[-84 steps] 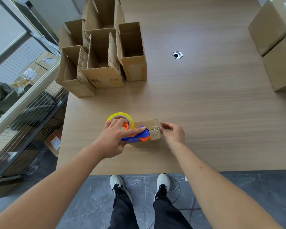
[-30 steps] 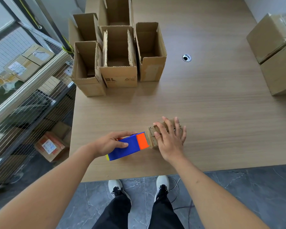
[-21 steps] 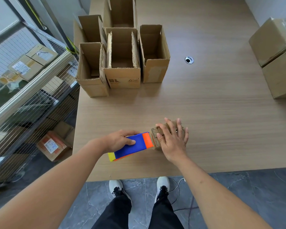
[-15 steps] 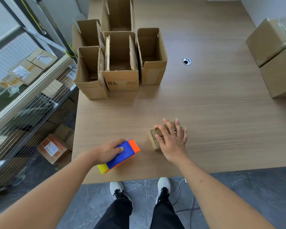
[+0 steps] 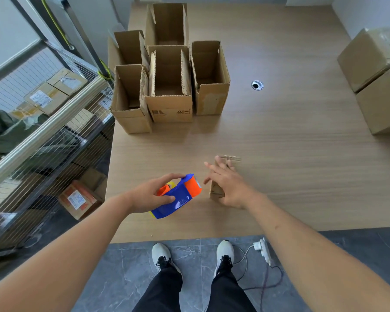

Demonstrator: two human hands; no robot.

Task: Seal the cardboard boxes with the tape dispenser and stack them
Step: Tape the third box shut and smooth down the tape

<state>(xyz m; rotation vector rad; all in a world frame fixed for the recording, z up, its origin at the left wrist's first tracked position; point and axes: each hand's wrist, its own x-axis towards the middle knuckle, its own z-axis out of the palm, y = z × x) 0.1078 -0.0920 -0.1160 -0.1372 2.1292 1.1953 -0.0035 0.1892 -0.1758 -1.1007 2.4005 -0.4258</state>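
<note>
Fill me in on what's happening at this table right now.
A person is sealing cardboard boxes. The left hand grips a blue and orange tape dispenser just above the table, clear of the small box. The right hand rests on that box with fingers spread. Five open boxes stand grouped at the far left, not yet sealed. Two closed boxes sit stacked at the right edge.

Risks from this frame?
1. The left hand grips the tape dispenser in the air close to the right hand's fingers; its cutting edge could nick them.
2. The right hand rests open on the small box; it could slide.
</note>
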